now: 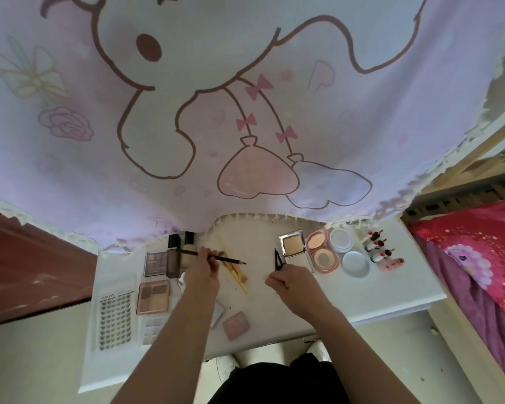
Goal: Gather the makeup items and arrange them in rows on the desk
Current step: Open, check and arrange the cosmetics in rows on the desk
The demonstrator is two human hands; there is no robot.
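Both full: left grip (201,268) pinches pencil (228,260), left of compact (292,246). Right grip (290,280) pinches tweezers (278,260) beside compact, likely to line up.

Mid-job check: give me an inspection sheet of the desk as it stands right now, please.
Surface: white desk, back edge under the curtain hem.
Job's things: palettes and lash sheet on the left; compacts, white jar and small bottles on the right; pink case near the front edge.
Clutter: gold-coloured sticks lying loose mid-desk.
Hands: left hand holds a brown pencil; right hand pinches a black pointed tool.
Cables: nothing seen.
Surroundings: cartoon-print curtain behind; red bedding to the right.
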